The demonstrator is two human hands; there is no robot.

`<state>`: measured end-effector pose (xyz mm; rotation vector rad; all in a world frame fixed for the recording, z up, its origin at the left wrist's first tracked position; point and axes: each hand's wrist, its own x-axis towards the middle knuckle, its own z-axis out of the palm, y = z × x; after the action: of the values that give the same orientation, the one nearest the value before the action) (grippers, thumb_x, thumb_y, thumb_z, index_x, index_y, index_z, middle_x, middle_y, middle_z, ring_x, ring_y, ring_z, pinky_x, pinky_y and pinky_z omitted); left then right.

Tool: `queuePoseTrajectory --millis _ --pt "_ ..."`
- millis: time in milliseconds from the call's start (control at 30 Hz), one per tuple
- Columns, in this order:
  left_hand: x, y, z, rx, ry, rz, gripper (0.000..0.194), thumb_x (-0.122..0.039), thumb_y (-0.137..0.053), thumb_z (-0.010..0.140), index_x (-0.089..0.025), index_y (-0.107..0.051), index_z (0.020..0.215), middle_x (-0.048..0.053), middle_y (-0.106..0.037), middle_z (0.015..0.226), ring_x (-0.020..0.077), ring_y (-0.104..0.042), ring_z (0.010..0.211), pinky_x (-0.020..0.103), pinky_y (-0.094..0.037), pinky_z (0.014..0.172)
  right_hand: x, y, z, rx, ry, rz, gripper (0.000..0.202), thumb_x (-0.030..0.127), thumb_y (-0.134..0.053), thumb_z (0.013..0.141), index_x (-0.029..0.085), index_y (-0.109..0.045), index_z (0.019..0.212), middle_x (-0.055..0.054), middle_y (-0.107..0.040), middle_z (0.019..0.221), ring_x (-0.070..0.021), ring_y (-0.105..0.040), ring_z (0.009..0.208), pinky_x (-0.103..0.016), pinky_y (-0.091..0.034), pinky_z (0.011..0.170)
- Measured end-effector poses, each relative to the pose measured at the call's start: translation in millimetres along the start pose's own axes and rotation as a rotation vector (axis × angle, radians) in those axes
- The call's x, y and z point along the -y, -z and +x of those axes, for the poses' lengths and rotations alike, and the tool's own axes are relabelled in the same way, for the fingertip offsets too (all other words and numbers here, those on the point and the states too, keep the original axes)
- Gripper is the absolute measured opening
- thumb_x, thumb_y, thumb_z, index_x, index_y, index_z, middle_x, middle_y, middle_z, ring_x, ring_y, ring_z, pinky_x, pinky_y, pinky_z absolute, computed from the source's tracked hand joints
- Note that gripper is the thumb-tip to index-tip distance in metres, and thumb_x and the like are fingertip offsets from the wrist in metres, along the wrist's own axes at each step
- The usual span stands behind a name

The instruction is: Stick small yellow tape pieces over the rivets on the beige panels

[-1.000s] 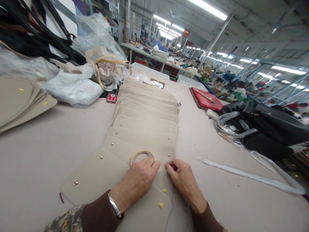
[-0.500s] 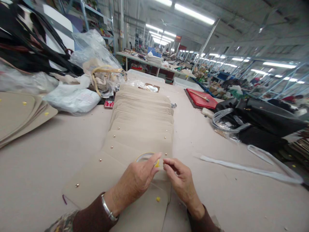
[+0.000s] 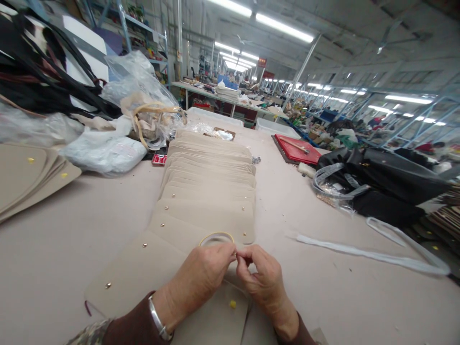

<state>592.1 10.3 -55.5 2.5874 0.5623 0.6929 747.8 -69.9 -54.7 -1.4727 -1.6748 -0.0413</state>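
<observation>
While the left hand (image 3: 201, 269) grasps a roll of yellow-edged tape (image 3: 217, 234) over the near end of a long, overlapping row of beige panels (image 3: 204, 203), the right hand (image 3: 263, 277) meets it fingertip to fingertip. The right fingers are pinched together; whether they grip anything is too small to tell. Metal studs (image 3: 144, 245) dot the panels, and a yellow tab (image 3: 233, 304) sits just on the near side of the hands. Right along the bench (image 3: 316, 306) lie a white strip (image 3: 359, 255) and a black bag (image 3: 388, 184).
</observation>
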Motion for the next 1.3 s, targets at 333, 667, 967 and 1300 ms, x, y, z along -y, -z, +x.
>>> queuePoseTrajectory --millis 333,667,967,1300 --pt "1 -2.5 27 -0.235 -0.135 0.119 0.023 -0.012 -0.036 0.096 -0.020 -0.050 0.079 -0.001 -0.051 0.066 0.0149 -0.047 0.056 0.027 -0.032 0.051 -15 0 27 0.045 -0.821 0.504 0.019 0.034 -0.064 0.074 0.016 -0.062 0.068 0.003 -0.058 0.050 -0.0106 -0.054 0.043 -0.021 -0.046 0.044" --pt "20 -26.9 32 0.049 -0.014 0.380 0.008 -0.017 -0.057 0.089 -0.019 -0.054 0.082 0.003 -0.058 0.078 0.0219 -0.053 0.073 0.032 -0.043 0.059 -67 3 24 0.200 -0.933 0.485 0.037 0.049 -0.069 0.072 0.012 -0.069 0.078 0.000 -0.063 0.059 -0.0097 -0.055 0.048 -0.021 -0.046 0.048" --pt "20 -29.6 32 0.131 0.005 0.363 0.006 -0.017 -0.054 0.091 -0.019 -0.054 0.085 0.004 -0.057 0.084 0.0229 -0.050 0.077 0.035 -0.045 0.063 -63 -7 32 0.323 -0.723 0.032 0.026 0.039 -0.056 0.080 0.017 -0.069 0.074 -0.003 -0.067 0.061 -0.0157 -0.060 0.054 -0.026 -0.046 0.054" --pt "26 -31.9 31 0.057 0.025 0.370 0.010 -0.015 -0.050 0.092 -0.019 -0.056 0.085 0.006 -0.055 0.083 0.0233 -0.048 0.078 0.037 -0.042 0.069 -68 3 23 0.238 -0.670 -0.078 0.023 0.040 -0.062 0.080 0.019 -0.061 0.089 0.004 -0.059 0.051 -0.0164 -0.056 0.046 -0.026 -0.042 0.049"
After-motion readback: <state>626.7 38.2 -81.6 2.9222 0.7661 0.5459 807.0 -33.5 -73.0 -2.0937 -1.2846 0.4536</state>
